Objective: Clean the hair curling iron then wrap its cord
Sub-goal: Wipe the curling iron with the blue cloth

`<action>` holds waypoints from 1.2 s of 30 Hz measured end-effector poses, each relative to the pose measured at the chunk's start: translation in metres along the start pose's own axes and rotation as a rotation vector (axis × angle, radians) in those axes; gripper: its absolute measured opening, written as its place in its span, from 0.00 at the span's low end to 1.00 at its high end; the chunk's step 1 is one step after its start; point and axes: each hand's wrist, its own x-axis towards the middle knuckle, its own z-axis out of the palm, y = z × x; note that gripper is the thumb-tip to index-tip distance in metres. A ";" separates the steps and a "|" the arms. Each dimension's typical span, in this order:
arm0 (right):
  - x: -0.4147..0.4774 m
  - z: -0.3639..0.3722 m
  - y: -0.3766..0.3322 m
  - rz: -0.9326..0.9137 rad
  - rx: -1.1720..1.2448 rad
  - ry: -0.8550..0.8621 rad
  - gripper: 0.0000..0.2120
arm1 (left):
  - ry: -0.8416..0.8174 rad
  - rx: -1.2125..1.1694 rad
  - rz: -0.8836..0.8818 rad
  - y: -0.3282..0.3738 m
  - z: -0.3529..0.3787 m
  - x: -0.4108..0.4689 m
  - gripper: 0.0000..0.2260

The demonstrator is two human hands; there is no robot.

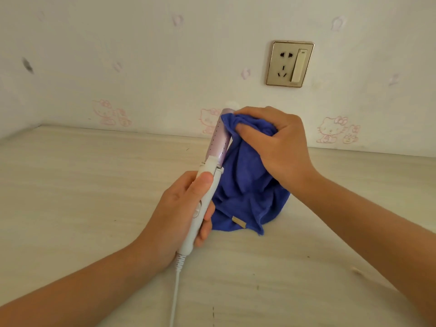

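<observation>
A: The wall [165,55] behind is pale with little pink cat pictures on it, and the bench [82,185] below is a light wood colour.

B: How many cat pictures can you count?

A: Three clear ones low on the wall. One is half hidden. There are some faint pink marks higher up too.

B: And that thing on the wall?

A: One wall socket [289,64] with a gold edge. It has one switch on its right side.

B: What is the person holding?

A: One curling iron [213,166]. It is up in the air over the bench, tilted a bit, tip pointing up toward the wall. The top part is purple with small dots, the bottom part is white.

B: Which hand has it?

A: The left hand [181,213]. Its fingers are curled tight around the white handle, thumb on top.

B: And the other hand?

A: The right hand [276,147] is bunched up on one blue cloth [250,192], squeezing it against the purple part near the tip. The rest of the cloth hangs down to the bench.

B: Any cord?

A: One white cord [175,293]. It comes out of the handle's bottom and runs down toward us, out of sight.
</observation>
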 end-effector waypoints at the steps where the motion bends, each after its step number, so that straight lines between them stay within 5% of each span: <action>1: -0.002 -0.001 0.000 -0.005 -0.001 -0.005 0.09 | -0.015 -0.012 0.000 0.001 -0.001 0.000 0.15; 6: -0.023 0.007 -0.005 -0.125 -0.078 -0.289 0.09 | -0.045 -0.047 -0.103 0.002 -0.006 0.001 0.28; 10: 0.007 -0.014 -0.008 -0.091 -0.091 -0.034 0.08 | -0.143 -0.123 -0.123 0.002 -0.006 -0.001 0.37; 12: 0.008 -0.017 -0.008 -0.086 -0.078 -0.006 0.08 | -0.154 -0.103 -0.085 0.001 -0.004 0.000 0.36; 17: -0.017 0.000 -0.005 -0.071 -0.112 -0.357 0.11 | -0.082 -0.135 -0.141 0.005 -0.006 0.007 0.36; 22: 0.013 -0.022 -0.011 -0.050 -0.124 -0.041 0.08 | -0.134 -0.090 -0.172 0.003 -0.008 0.008 0.28; 25: 0.005 -0.019 -0.013 -0.072 -0.146 -0.097 0.09 | -0.166 -0.047 -0.153 0.002 -0.007 0.007 0.18; 29: -0.016 0.002 -0.015 -0.119 -0.211 -0.347 0.10 | -0.123 -0.029 -0.156 0.002 -0.009 0.006 0.19; 36: 0.013 -0.014 -0.017 -0.039 -0.190 -0.061 0.08 | -0.115 0.134 -0.018 0.004 -0.005 0.002 0.16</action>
